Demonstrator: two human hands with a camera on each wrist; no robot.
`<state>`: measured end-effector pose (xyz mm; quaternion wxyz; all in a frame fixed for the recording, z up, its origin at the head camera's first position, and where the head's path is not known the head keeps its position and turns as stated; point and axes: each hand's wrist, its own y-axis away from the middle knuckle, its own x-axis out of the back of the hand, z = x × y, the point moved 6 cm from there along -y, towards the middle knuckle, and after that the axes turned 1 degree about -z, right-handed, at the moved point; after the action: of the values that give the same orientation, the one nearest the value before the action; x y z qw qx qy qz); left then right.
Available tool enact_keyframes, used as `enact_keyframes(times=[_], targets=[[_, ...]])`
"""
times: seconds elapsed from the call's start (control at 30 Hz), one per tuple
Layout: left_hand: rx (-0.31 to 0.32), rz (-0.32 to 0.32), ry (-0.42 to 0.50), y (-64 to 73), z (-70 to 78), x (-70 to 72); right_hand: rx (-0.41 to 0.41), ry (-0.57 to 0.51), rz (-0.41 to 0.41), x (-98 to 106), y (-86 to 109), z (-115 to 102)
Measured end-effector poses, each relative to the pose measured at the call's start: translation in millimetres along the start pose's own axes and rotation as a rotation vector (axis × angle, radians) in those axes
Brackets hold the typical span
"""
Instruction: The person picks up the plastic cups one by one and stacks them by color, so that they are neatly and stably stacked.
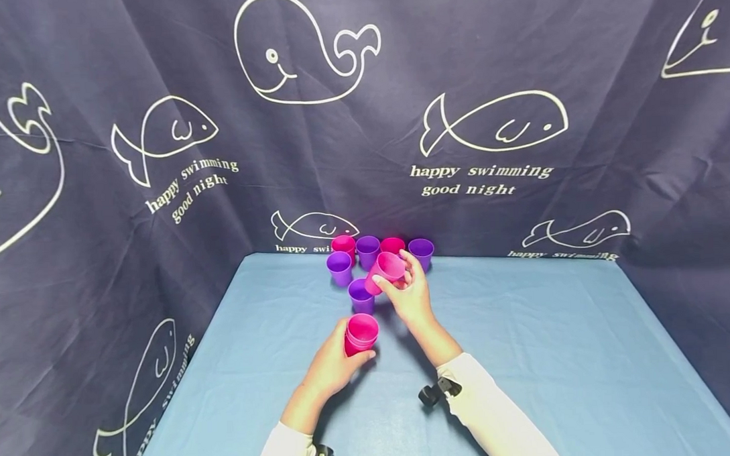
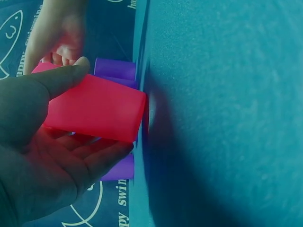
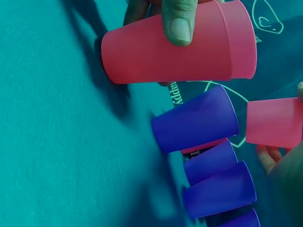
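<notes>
My left hand (image 1: 332, 365) grips a small stack of nested pink cups (image 1: 361, 335), mouths up, close over the front of the group. In the left wrist view its thumb and fingers wrap the outer cup (image 2: 97, 106). My right hand (image 1: 414, 299) holds a single pink cup (image 1: 383, 271) between thumb and fingers, tilted and raised above the table. Just left of that cup stands a purple cup (image 1: 361, 298), and another purple cup (image 1: 339, 269) is farther back. In the right wrist view the raised pink cup (image 3: 274, 122) is beside the purple cups.
Along the back of the blue-covered table (image 1: 526, 356) stand a pink cup (image 1: 343, 247), a purple cup (image 1: 368, 251), a partly hidden pink cup (image 1: 392, 245) and a purple cup (image 1: 422, 251). A dark printed curtain (image 1: 338, 155) rises right behind them.
</notes>
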<state>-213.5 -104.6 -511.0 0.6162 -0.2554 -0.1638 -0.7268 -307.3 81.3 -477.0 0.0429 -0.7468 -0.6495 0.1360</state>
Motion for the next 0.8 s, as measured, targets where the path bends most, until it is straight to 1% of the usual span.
enact_keyframes(times=[0.23,0.43,0.53,0.67,0.8], targets=[[0.005,0.029,0.012,-1.9,-0.4,1.9,0.044,0.04,0.001,3.1,3.6,-5.3],[-0.002,0.088,0.003,-1.4,0.8,3.5,0.051,0.067,-0.001,4.8,8.8,-8.3],[-0.006,0.107,0.0,-1.7,2.8,4.2,0.061,0.056,-0.016,5.5,11.0,-10.4],[-0.005,0.105,0.005,-1.8,4.5,4.5,0.091,0.035,-0.048,7.1,13.5,-12.0],[0.027,0.09,0.021,-1.3,2.8,4.1,0.118,0.001,-0.11,6.2,17.5,-13.0]])
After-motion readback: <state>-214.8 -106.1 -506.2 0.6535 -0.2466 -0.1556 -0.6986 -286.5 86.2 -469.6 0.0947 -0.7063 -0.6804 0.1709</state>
